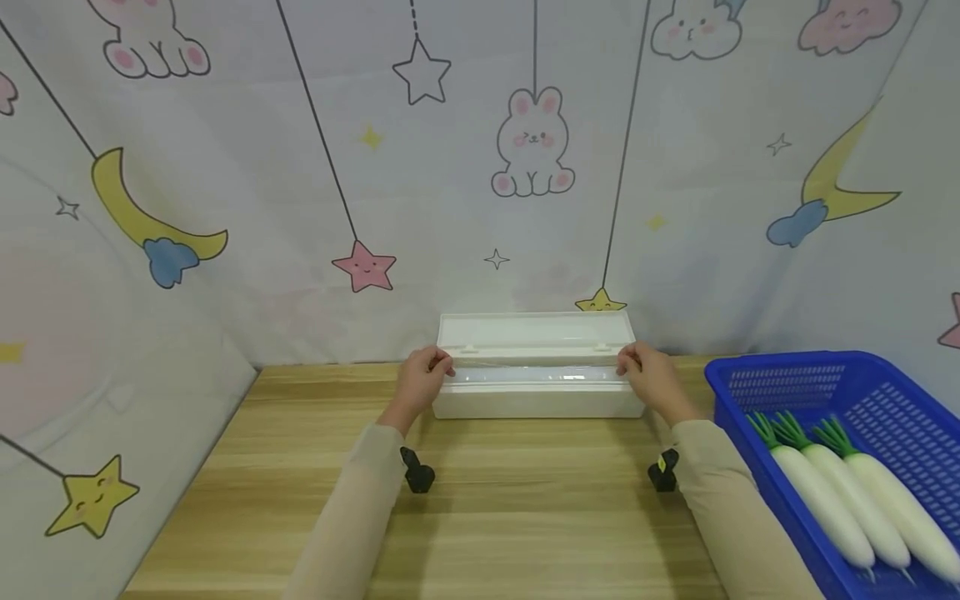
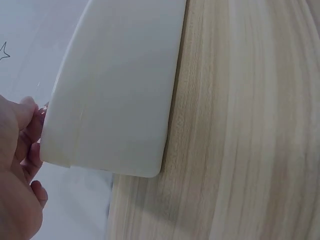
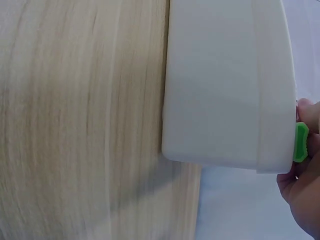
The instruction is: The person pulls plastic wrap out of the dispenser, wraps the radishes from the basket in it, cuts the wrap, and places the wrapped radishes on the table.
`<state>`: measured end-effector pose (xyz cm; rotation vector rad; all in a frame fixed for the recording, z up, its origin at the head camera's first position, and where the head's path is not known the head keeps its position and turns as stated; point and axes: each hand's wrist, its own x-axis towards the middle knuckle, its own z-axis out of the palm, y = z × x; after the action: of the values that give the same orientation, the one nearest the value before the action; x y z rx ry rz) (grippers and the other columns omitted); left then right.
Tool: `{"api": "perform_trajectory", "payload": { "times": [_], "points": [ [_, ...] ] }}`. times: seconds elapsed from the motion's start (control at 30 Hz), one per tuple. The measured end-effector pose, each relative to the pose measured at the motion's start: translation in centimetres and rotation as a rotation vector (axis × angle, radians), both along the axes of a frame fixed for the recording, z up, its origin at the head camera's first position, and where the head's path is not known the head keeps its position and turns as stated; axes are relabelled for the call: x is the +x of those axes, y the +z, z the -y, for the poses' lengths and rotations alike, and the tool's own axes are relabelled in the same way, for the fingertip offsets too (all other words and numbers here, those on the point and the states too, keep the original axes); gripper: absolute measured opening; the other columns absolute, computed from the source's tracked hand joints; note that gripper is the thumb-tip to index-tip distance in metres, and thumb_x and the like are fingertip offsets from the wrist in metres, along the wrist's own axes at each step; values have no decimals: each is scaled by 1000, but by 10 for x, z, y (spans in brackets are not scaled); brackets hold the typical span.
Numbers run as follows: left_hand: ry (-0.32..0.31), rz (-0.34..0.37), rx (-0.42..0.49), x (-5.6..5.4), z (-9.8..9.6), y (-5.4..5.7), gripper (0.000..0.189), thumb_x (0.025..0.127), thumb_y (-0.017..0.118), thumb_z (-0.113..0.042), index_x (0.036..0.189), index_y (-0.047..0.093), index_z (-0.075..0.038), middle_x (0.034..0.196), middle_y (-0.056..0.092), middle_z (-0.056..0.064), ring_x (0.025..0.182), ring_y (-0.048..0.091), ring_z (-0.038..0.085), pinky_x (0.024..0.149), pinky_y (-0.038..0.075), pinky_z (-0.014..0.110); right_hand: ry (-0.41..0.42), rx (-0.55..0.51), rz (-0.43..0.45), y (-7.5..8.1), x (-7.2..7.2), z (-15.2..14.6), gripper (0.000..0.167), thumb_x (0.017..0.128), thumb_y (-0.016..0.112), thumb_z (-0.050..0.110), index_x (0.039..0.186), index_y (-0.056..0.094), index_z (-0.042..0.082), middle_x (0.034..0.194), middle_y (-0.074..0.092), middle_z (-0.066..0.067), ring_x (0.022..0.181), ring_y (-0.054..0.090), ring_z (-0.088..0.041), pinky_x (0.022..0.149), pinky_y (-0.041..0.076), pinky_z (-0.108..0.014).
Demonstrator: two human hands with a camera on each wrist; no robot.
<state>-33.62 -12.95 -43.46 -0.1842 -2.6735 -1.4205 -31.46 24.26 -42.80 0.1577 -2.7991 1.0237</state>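
A long white cling film dispenser [image 1: 537, 406] lies at the back of the table, its lid [image 1: 536, 330] raised towards the wall. Inside the trough shows a shiny roll of cling film [image 1: 517, 375]. At the left end my left hand [image 1: 420, 382] pinches the film's edge between thumb and fingers, just above the rim. My right hand [image 1: 654, 382] pinches the film at the right end in the same way. In the right wrist view, a small green piece [image 3: 300, 142] sits at the box's rim beside the fingers. The box's front wall hides part of both hands' fingertips in the wrist views.
A blue plastic basket [image 1: 783, 364] stands at the right, holding white radishes [image 1: 821, 504] with green tops. Behind the wood-grain table [image 1: 525, 517] hangs a printed cloth [image 1: 465, 208]. Black wrist cameras [image 1: 417, 472] stick out at both forearms.
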Motion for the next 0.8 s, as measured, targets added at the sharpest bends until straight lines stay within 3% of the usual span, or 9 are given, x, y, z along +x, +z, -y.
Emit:
{"api": "perform_trajectory", "payload": {
  "times": [0.2, 0.37, 0.53, 0.67, 0.8],
  "points": [
    [-64, 33, 59, 1, 3, -1, 17, 95, 58, -10, 109, 62, -2, 95, 68, 11, 88, 59, 22, 73, 46, 30, 109, 52, -23, 4, 2, 0, 20, 98, 42, 0, 99, 62, 0, 93, 65, -14, 88, 61, -30, 72, 48, -40],
    [-95, 12, -37, 1, 2, 4, 23, 91, 64, -13, 110, 66, -1, 95, 66, 11, 83, 55, 20, 71, 46, 30, 168, 36, -18, 3, 1, -1, 24, 94, 45, 0, 102, 68, -4, 100, 63, -17, 95, 59, -33, 80, 48, -46],
    [-73, 51, -35, 2, 0, 6, 20, 94, 62, -21, 100, 70, -4, 91, 62, 8, 80, 51, 20, 67, 44, 31, 115, -19, -55, -2, 1, -1, 18, 93, 59, 6, 105, 66, -5, 98, 65, -17, 92, 60, -32, 77, 49, -43],
    [-32, 80, 21, 3, -1, 4, 20, 94, 62, -22, 97, 70, -4, 90, 58, 8, 80, 49, 20, 65, 42, 29, 37, -59, -87, -6, 0, 2, 18, 93, 60, 6, 107, 64, -6, 99, 66, -21, 92, 62, -34, 76, 50, -43],
    [-12, 75, 43, 3, -3, 5, 21, 95, 62, -23, 95, 70, -3, 91, 58, 8, 81, 48, 21, 67, 41, 30, -1, -24, -154, -7, 0, 4, 14, 93, 61, 6, 98, 68, -5, 93, 68, -21, 83, 62, -31, 72, 49, -41]
  ]
}}
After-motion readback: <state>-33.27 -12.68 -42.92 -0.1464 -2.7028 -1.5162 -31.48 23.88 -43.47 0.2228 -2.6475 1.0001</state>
